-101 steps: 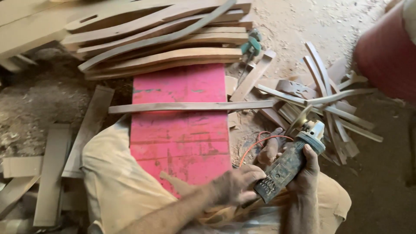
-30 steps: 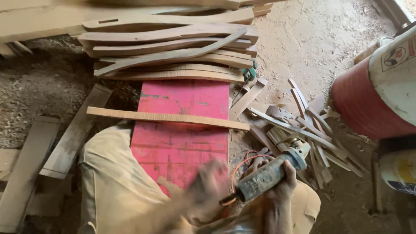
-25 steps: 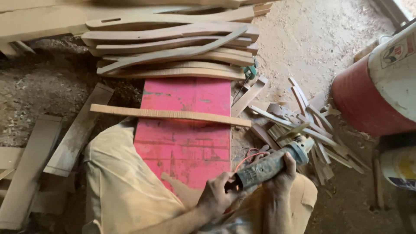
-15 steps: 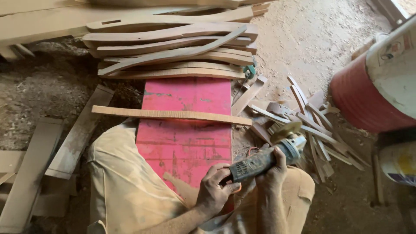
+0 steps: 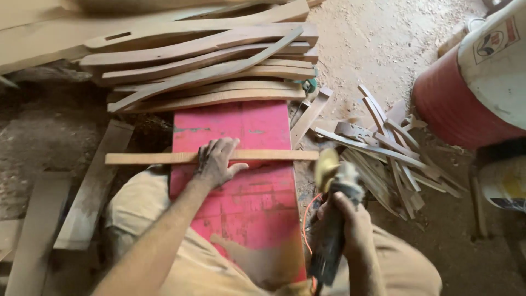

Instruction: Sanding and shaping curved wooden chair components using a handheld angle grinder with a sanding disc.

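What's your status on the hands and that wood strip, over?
Left hand flat on wood strip, pinning it across red board. Right hand gripping angle grinder, disc just off strip's right end. Nothing between them.

Soft, warm daylight fills the scene, brightest on the sawdust-strewn floor (image 5: 378, 44) far beyond the right hand (image 5: 350, 227). Shadows are faint and diffuse; the darkest patch lies on the ground well to the outer side of the left hand (image 5: 215, 163). There is no harsh glare. The grinder (image 5: 334, 208) in the right hand is smeared by motion blur, its disc a pale haze. The left hand and the wooden strip (image 5: 137, 158) under it look reasonably sharp. Edges bend slightly from the wide lens.
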